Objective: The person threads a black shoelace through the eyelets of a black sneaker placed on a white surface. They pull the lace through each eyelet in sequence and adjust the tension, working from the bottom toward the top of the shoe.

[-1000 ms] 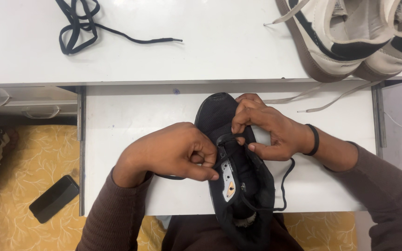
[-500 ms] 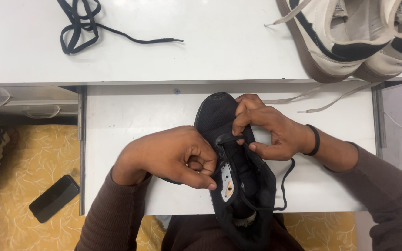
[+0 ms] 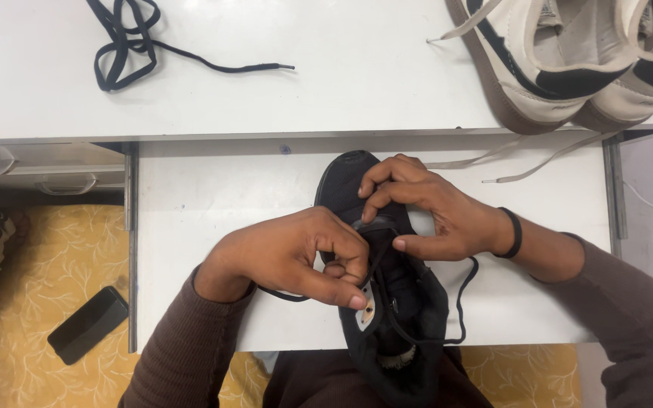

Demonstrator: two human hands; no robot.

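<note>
White worktop (image 3: 213,196) fills my view, with pale sneakers (image 3: 568,60) at the far right. I see a black shoe (image 3: 387,295) lying on the near edge. My left hand (image 3: 289,253) and right hand (image 3: 432,215) sit close together, each pinching its black lace (image 3: 459,298).

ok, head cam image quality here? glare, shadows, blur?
Head view: even overhead light, mild glare on the white desk top; soft shadows under the left hand and right hand; the black shoe loses detail in its dark fabric; little motion blur, and the loose black lace stays sharp.
</note>
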